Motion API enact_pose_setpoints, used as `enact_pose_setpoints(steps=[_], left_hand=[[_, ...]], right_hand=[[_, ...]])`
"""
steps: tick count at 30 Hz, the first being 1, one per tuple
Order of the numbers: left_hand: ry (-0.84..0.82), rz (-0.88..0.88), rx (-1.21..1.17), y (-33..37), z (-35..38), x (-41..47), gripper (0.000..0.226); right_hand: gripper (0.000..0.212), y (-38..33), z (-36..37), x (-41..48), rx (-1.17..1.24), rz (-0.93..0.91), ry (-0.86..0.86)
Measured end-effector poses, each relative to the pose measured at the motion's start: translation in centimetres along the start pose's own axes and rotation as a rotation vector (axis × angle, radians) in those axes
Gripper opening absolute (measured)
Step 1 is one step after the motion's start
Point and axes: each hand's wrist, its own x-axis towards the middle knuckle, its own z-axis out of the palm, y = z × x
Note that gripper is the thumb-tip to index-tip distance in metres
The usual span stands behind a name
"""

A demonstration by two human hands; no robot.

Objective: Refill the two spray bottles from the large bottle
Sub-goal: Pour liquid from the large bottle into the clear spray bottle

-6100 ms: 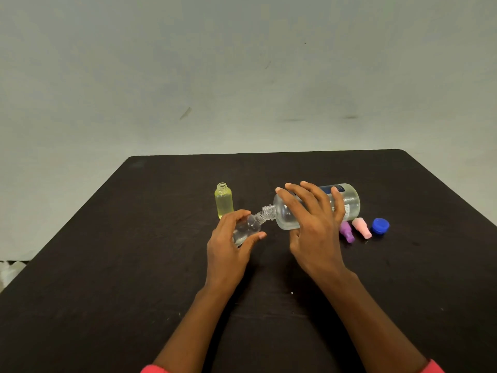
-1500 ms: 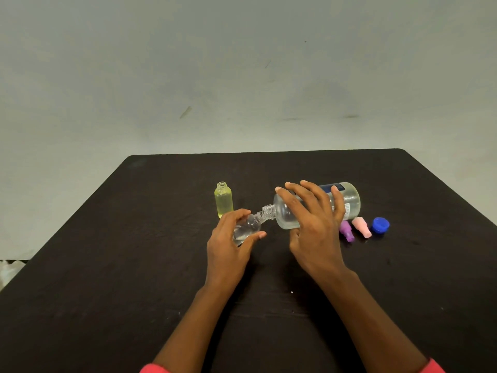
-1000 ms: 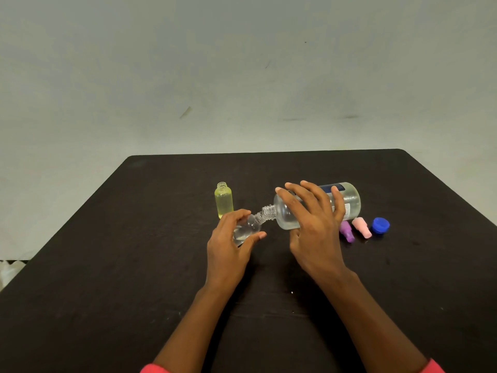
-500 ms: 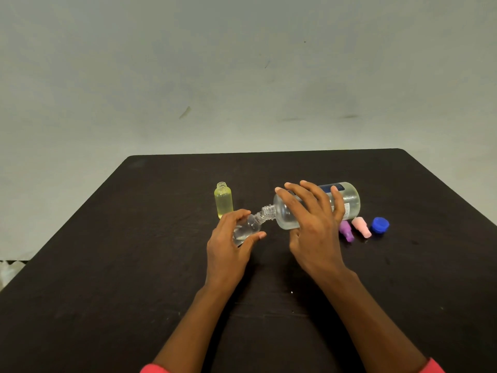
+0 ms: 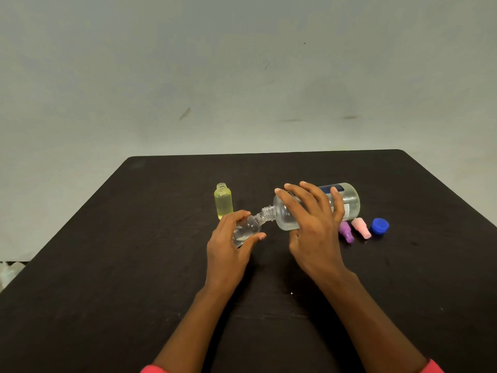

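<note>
Your left hand [image 5: 228, 247] curls round the tilted clear spray bottle [image 5: 247, 229] mid-table; your right hand [image 5: 313, 227] clasps the large bottle [image 5: 349, 200], with the two necks meeting. Both bottles look like light, smooth, slippery plastic, so hold the large one around its body.

right hand [image 5: 313, 227] tipping large bottle [image 5: 347, 201], left hand [image 5: 228, 246] gripping small bottle [image 5: 246, 230]

Table [image 5: 134, 265] filled lower frame. Upright small bottle [image 5: 223, 201] stood just left of centre, behind left hand [image 5: 228, 251], which gripped tilted small bottle [image 5: 247, 230]. Large bottle [image 5: 349, 200], tipped, held in right hand [image 5: 314, 230], lay right of it, mouths touching. Lower right of large bottle, in a row on table: first spray top [image 5: 346, 231], second spray top [image 5: 361, 228], cap [image 5: 379, 226] rightmost
</note>
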Motion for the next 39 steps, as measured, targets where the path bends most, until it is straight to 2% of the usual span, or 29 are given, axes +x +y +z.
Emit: enact_pose_setpoints(steps=[7,39], left_hand=[[-0.012,-0.014,-0.01,-0.12,0.07,0.01,0.045],[-0.002,0.007,0.007,-0.13,0.04,0.02,0.048]], right_hand=[[0.087,-0.02,0.03,-0.02,0.001,-0.005,0.01],[0.085,-0.18,-0.17,0.1,-0.005,-0.003,0.005]])
